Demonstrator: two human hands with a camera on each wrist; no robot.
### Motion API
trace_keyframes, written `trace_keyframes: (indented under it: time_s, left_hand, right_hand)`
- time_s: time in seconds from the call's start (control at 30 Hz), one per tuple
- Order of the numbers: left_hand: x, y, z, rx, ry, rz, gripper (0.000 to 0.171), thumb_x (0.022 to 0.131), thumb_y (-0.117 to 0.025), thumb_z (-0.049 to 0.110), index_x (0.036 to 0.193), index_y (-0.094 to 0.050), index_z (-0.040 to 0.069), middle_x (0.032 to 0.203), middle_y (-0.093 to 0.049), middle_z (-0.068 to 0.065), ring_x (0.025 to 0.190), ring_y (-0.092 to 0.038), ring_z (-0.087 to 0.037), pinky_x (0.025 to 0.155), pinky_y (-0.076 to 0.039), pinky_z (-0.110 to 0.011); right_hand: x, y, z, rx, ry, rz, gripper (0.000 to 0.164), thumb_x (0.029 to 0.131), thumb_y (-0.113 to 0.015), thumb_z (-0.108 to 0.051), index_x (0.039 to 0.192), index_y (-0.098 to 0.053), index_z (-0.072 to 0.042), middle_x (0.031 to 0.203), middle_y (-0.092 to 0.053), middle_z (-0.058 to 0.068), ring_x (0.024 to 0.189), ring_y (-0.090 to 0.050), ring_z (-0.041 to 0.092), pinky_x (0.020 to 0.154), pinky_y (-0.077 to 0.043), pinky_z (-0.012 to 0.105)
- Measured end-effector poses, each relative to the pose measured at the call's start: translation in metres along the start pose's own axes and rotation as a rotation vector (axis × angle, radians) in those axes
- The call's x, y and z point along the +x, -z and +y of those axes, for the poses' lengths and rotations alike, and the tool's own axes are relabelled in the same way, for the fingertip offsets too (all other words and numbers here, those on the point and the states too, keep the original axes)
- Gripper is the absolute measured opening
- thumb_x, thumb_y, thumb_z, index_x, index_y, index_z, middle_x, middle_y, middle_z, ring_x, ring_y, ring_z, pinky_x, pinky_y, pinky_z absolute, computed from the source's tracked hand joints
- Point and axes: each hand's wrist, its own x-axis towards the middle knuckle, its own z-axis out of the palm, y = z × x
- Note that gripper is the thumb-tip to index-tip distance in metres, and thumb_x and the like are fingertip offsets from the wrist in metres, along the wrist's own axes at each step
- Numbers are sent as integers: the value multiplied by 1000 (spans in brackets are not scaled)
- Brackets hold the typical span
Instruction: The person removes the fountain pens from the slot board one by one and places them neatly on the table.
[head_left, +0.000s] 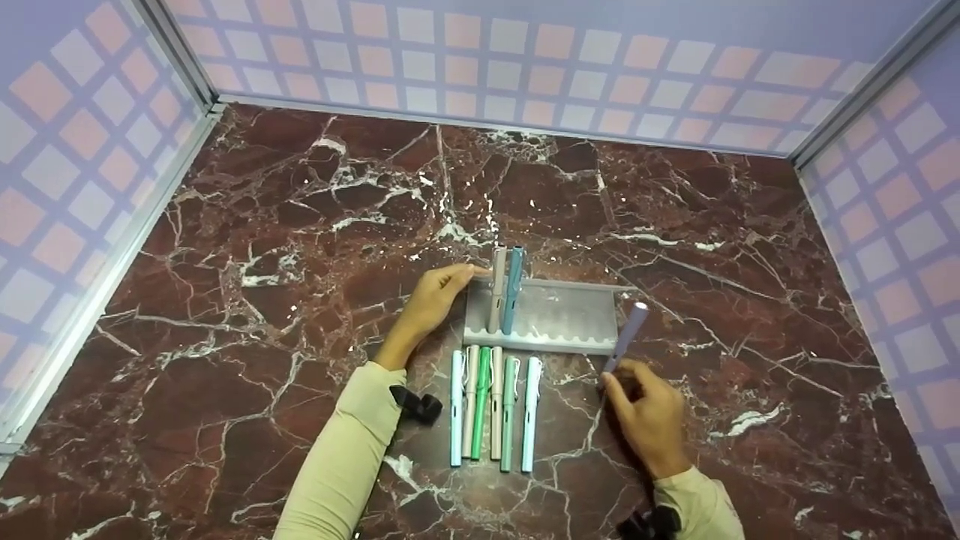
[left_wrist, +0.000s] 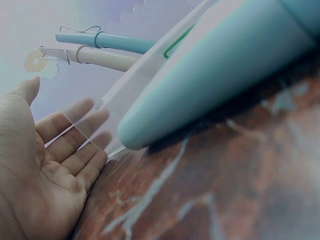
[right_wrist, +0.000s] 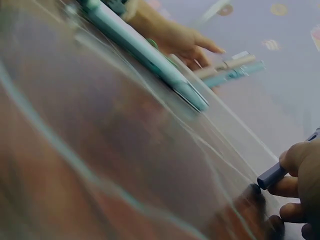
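My right hand (head_left: 649,409) pinches a purple pen (head_left: 631,328) near its lower end, the pen tilted beside the right end of a clear pen rack (head_left: 566,311). A beige pen (head_left: 497,289) and a blue pen (head_left: 513,289) stand side by side in the rack's left notches. My left hand (head_left: 433,300) is at the rack's left end, thumb spread. In the left wrist view its fingers (left_wrist: 75,130) look fairly straight, partly behind the clear sheet; firm contact cannot be told.
In front of the rack several pens lie in a row on the marbled table (head_left: 322,292): a light blue pen (head_left: 457,409) leftmost, a bright green pen (head_left: 481,405), a dark green pen (head_left: 509,412) and another light blue pen (head_left: 532,412) rightmost. Checkered walls (head_left: 510,67) enclose the table.
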Motion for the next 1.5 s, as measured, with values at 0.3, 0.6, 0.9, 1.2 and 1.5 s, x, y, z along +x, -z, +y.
trace_keyframes:
  time_s: [0.3, 0.6, 0.9, 1.2, 1.5]
  left_hand:
    - [9, 1, -34, 9, -18, 27, 32, 107, -47, 16, 119, -69, -4, 124, -68, -20, 122, -61, -35, 111, -43, -43]
    - [7, 2, -34, -11, -31, 24, 32, 107, -48, 20, 118, -70, -1, 121, -71, -16, 119, -64, -32, 109, -46, -39]
    - [8, -2, -35, -5, -19, 30, 31, 106, -48, 18, 117, -70, -2, 121, -71, -17, 119, -64, -30, 109, -45, -38]
    - [13, -3, -30, 21, -7, 5, 32, 107, -44, 13, 120, -67, -5, 126, -68, -21, 123, -60, -36, 112, -42, -41]
    - [12, -1, -33, -23, -27, 14, 31, 106, -48, 15, 118, -69, -3, 122, -70, -18, 119, -64, -31, 109, -46, -39]
  right_hand:
    - [-2, -33, -31, 197, 46, -137, 16, 80, -81, -1, 92, -70, -3, 74, -73, 4, 57, -64, 9, 52, -53, 17]
    - [-3, -42, -45, 208, -6, -176, 14, 79, -82, -2, 89, -72, -5, 74, -74, 2, 56, -58, 6, 51, -47, 15]
    - [-16, -25, -56, 197, -178, -275, 12, 80, -82, -6, 89, -74, -5, 74, -74, 0, 56, -55, 1, 50, -48, 18]
    - [-44, -5, -73, 178, -280, -266, 13, 78, -84, -7, 85, -74, -9, 70, -73, -4, 52, -55, -1, 46, -46, 15]
    - [-50, -4, -81, 139, -329, -284, 13, 76, -86, -11, 80, -74, -13, 68, -73, -9, 52, -56, -4, 50, -46, 15]
